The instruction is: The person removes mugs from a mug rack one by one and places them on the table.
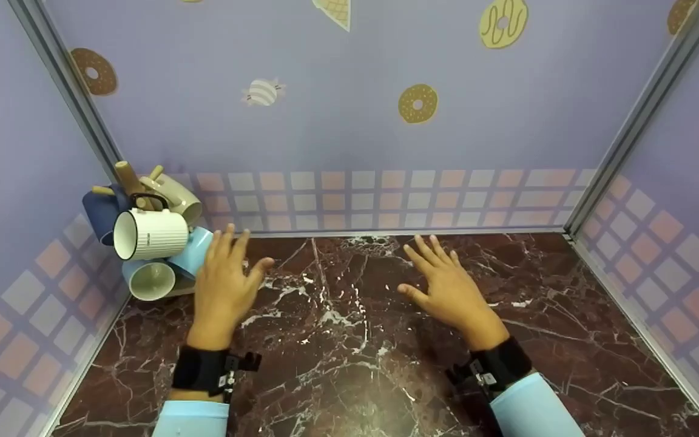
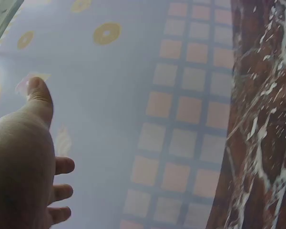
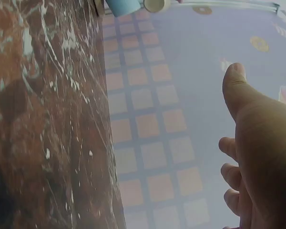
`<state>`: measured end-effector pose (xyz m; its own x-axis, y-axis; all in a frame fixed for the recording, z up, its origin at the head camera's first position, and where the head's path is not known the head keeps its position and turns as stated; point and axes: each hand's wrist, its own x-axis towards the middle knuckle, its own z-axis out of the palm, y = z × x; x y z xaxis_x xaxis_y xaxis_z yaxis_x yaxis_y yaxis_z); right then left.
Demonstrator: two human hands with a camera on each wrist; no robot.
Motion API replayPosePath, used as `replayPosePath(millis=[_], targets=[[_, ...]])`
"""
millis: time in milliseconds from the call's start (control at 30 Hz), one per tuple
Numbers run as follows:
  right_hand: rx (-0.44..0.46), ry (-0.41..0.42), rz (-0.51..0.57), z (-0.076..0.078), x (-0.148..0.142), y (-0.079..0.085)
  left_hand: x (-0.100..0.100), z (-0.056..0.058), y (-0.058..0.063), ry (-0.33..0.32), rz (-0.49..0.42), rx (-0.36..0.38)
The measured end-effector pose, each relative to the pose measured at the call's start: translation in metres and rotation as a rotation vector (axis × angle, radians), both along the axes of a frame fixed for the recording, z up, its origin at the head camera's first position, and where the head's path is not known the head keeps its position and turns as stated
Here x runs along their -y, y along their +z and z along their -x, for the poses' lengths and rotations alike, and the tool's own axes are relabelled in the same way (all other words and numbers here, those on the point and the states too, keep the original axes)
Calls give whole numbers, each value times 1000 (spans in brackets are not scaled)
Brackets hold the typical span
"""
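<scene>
My left hand [image 1: 223, 288] hovers over the left part of the table, fingers straight and thumb spread, holding nothing. Just left of it, several mugs hang on a wooden mug rack [image 1: 128, 177]. Frontmost is a white ribbed mug [image 1: 158, 233] with a black rim and handle. Around it are a dark blue mug [image 1: 99, 215], a cream mug [image 1: 175, 197], a light blue mug [image 1: 195, 254] overlapped by my left fingers in the head view, and a lower blue mug [image 1: 150, 280] with a pale inside. My right hand [image 1: 449, 294], fingers extended, holds nothing over the right half.
The dark red marbled table [image 1: 349, 340] meets a lilac back wall [image 1: 337, 121] printed with sweets and checks. Side walls close it in at left [image 1: 3, 243] and right [image 1: 677, 243]. Black straps [image 1: 201, 370] with small cameras sit on both wrists.
</scene>
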<state>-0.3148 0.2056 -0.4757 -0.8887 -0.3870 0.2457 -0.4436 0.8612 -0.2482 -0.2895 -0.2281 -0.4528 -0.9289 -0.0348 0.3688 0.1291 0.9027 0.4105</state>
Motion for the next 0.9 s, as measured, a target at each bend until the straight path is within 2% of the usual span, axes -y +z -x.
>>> replayPosePath(millis=[300,367,600,700,767,900], targets=[[-1,92,-11,-8,27,-1,40,-7,10,156,-189,-343],[1,108,-21,-8,35,-2,47,-7,10,213,-230,-418],[21,173,-15,-3,65,-3,57,-5,4,437,-487,-644],[25,198,-23,0,78,-3,63,-2,0,534,-568,-700],[27,217,-28,1,87,-1,69,0,0,593,-641,-698],[38,267,-22,3,104,2,82,8,0,677,-808,-600]])
